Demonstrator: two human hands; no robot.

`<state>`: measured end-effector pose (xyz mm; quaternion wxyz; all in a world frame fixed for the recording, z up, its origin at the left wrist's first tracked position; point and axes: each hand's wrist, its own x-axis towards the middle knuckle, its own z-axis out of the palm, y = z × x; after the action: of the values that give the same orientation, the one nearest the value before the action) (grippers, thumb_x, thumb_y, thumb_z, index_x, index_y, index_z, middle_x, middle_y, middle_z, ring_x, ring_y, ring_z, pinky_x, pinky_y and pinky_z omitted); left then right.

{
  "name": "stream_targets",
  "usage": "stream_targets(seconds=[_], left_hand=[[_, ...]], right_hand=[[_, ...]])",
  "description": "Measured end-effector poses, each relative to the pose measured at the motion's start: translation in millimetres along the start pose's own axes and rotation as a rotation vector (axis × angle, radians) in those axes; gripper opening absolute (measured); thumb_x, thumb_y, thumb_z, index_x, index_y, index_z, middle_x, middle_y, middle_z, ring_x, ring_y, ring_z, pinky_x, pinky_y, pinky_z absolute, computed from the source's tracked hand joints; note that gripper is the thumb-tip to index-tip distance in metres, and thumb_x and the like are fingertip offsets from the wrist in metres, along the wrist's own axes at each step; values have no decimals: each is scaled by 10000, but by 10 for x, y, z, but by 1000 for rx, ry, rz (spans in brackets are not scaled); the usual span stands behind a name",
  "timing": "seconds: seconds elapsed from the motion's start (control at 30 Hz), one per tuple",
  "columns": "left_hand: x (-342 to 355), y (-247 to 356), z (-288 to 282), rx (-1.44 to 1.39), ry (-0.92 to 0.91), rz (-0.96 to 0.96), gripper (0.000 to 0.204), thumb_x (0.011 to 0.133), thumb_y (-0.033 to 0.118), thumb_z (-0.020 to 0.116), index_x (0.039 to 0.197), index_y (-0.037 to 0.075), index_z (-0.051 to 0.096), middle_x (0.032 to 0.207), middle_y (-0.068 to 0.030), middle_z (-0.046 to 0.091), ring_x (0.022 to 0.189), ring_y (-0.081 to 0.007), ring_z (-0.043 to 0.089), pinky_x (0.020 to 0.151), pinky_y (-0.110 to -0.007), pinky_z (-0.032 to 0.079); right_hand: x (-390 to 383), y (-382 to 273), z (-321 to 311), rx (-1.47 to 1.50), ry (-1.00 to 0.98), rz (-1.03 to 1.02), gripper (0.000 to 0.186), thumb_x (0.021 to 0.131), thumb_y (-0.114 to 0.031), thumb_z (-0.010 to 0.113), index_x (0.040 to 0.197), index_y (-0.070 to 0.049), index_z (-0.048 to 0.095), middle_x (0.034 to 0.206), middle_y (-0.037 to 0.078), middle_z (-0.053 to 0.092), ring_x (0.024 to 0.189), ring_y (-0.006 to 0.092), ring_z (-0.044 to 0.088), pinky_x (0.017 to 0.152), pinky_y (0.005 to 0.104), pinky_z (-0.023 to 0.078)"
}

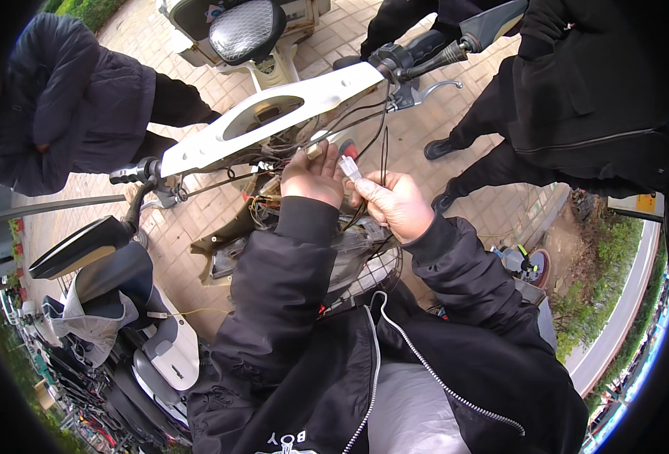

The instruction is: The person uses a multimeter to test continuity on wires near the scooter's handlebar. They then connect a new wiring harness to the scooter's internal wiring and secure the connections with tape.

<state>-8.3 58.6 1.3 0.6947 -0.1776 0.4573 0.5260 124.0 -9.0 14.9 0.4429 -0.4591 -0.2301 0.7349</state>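
In front of my chest both hands work among the wires of a partly stripped electric scooter, just below its white handlebar cover [212, 145]. My right hand [399, 206] pinches a white plastic wire connector [349, 168] between thumb and fingers. Close beside it on the left, my left hand [313, 180] has its fingers curled around a small cream-coloured connector [315, 150], partly hidden by the fingers. Dark cables [384, 151] hang from the handlebar just past my right hand. Loose wires [262, 204] and the exposed front frame lie beneath my left wrist.
A person in a dark padded jacket [84, 113] stands at the left. Another person in black [576, 113] stands at the right. Behind is a vehicle with a quilted seat [247, 32]. Parked scooters [171, 352] crowd the lower left. Brick paving [493, 204] surrounds the scooter.
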Motion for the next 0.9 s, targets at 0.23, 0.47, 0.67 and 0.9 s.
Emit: stream_targets(seconds=[0.23, 0.47, 0.67, 0.9], left_hand=[[-271, 288, -259, 208, -163, -77, 184, 962, 206, 471, 991, 49, 563, 1126, -141, 613, 1124, -322, 549, 999, -488, 412], [-269, 361, -308, 234, -164, -124, 200, 963, 189, 474, 1026, 14, 545, 1097, -153, 609, 1126, -341, 558, 1006, -473, 429], [-304, 353, -316, 262, -219, -121, 174, 955, 161, 483, 1001, 14, 564, 1010, -117, 626, 997, -274, 607, 920, -432, 484], [-183, 383, -339, 309, -262, -184, 184, 955, 189, 481, 978, 37, 581, 985, -112, 641, 937, -254, 619, 877, -412, 497]], right_hand=[[58, -30, 65, -562, 44, -176, 225, 888, -183, 641, 901, 41, 666, 716, 78, 658, 614, 83, 579, 563, 257, 461], [175, -178, 249, -1069, -14, -192, 265, 858, -183, 636, 882, 80, 665, 631, 150, 620, 554, 138, 575, 568, 304, 471], [168, -156, 284, -1080, 57, -245, 281, 822, -253, 625, 794, 25, 656, 672, 236, 601, 681, 390, 631, 597, 419, 489], [245, -124, 301, -1118, 67, -155, 287, 830, -185, 642, 846, 102, 647, 641, 226, 602, 556, 203, 611, 562, 333, 475]])
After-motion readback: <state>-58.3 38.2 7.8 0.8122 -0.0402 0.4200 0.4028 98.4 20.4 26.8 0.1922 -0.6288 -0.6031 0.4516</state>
